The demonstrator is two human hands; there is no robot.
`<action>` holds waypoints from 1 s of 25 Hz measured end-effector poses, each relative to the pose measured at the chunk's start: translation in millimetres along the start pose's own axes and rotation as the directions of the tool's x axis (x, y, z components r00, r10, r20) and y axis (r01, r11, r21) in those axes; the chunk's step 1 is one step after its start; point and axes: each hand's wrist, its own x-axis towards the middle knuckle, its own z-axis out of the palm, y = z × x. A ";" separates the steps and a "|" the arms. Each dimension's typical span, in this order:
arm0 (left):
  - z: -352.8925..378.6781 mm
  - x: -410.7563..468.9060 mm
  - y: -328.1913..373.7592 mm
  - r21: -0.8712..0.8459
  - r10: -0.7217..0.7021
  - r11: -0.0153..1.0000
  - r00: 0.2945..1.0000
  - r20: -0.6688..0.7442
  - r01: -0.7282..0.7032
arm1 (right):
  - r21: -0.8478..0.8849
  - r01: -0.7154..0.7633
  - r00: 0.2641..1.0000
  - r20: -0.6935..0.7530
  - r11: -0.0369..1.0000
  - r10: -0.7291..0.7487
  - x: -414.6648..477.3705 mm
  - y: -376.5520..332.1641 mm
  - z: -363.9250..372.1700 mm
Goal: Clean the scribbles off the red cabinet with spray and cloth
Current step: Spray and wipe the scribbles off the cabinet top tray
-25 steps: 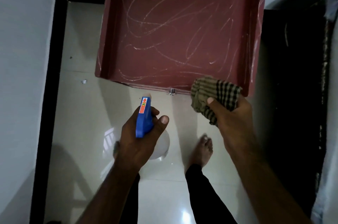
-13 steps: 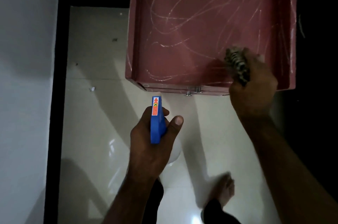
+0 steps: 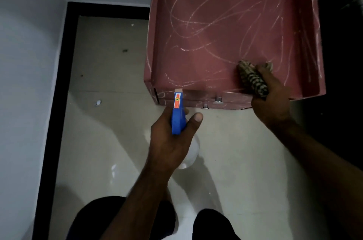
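Fingers (image 3: 196, 120) of the left hand (image 3: 172, 141) clench the spray bottle (image 3: 177, 114), nozzle aimed lengthwise at the cabinet (image 3: 225, 47); right hand (image 3: 273, 98) grips the cloth (image 3: 252, 78).

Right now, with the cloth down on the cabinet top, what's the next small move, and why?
Probably sweep the cloth leftward across the cabinet. The right hand presses it at the near right corner, and white scribbles cover nearly all the surface beyond. The left hand holds the spray bottle just short of the front edge, ready if marks resist.
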 end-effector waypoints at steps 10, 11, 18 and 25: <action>17.6 7.8 -34.7 0.046 0.087 0.995 0.996 -0.013 -0.086 | 0.082 0.201 0.979 -0.032 0.976 -0.199 5.5 21.8 4.7; 22.0 1.1 -31.8 0.030 0.098 0.995 0.995 -0.030 -0.098 | 0.089 0.212 0.977 -0.022 0.973 -0.211 4.8 19.6 2.1; 36.1 -27.8 -3.6 -0.012 0.158 0.987 0.987 -0.029 -0.159 | 0.124 0.237 0.971 0.015 0.964 -0.241 5.3 17.9 -2.0; 1.5 -40.4 23.4 0.136 0.188 0.974 0.981 -0.045 -0.180 | 0.200 0.200 0.977 0.031 0.959 -0.210 0.5 10.5 -8.4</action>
